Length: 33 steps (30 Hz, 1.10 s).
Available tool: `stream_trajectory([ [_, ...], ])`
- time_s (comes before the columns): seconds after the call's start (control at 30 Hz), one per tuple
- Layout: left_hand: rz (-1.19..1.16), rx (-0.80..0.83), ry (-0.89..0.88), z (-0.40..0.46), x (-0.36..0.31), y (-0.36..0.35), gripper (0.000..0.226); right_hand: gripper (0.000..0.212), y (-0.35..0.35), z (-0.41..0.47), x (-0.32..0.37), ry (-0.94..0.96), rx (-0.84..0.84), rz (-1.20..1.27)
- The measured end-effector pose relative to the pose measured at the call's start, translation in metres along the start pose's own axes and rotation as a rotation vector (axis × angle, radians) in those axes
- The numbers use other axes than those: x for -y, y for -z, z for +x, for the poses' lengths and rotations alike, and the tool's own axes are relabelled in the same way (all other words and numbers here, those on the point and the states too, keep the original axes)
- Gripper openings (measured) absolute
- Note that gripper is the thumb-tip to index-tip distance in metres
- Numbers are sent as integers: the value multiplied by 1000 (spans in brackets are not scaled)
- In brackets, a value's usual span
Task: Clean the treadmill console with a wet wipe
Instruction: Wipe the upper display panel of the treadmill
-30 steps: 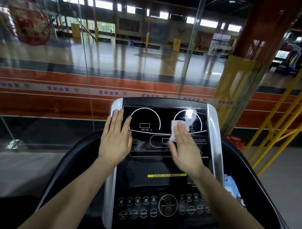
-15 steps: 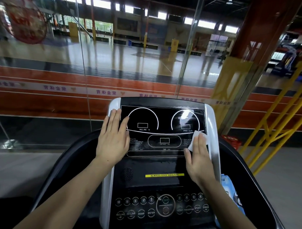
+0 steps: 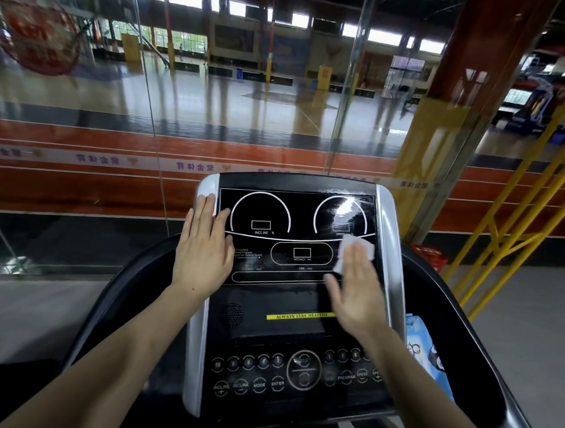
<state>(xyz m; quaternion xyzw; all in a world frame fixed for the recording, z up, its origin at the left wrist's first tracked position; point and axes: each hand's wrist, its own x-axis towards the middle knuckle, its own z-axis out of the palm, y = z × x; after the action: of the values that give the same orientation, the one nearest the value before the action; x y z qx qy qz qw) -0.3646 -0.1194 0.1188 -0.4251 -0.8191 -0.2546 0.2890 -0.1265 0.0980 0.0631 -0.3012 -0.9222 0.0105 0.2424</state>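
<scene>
Here both hands lie flat on the console (image 3: 296, 336): right hand (image 3: 357, 295) pressing the wipe (image 3: 360, 248), left hand (image 3: 203, 252) bare.

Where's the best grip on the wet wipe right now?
Take the wet wipe by its free upper edge, coming from above the fingers. It lies flat on the console under the right hand's straight fingers, and only that crumpled top edge sticks out. Pinching it there likely works best.

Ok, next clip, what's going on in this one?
A person is wiping a treadmill console with a white wet wipe. The right hand presses the wipe flat on the display's right side, below the speed dial. The left hand rests flat on the console's left edge. A blue wipes pack sits to the right.
</scene>
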Motion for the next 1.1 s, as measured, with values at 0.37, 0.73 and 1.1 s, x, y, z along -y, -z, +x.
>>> stream_trajectory([
  [0.37, -37, 0, 11, -9, 10, -2, 60, 80, -16, 7, 116, 251, 78, -40],
  [0.73, 36, 95, 34, -32, 37, -4, 62, 77, -29, 6, 141, 287, 72, -14],
  [1.1, -11, 138, 68, -34, 35, -4, 65, 78, -15, 8, 107, 161, 86, -48],
])
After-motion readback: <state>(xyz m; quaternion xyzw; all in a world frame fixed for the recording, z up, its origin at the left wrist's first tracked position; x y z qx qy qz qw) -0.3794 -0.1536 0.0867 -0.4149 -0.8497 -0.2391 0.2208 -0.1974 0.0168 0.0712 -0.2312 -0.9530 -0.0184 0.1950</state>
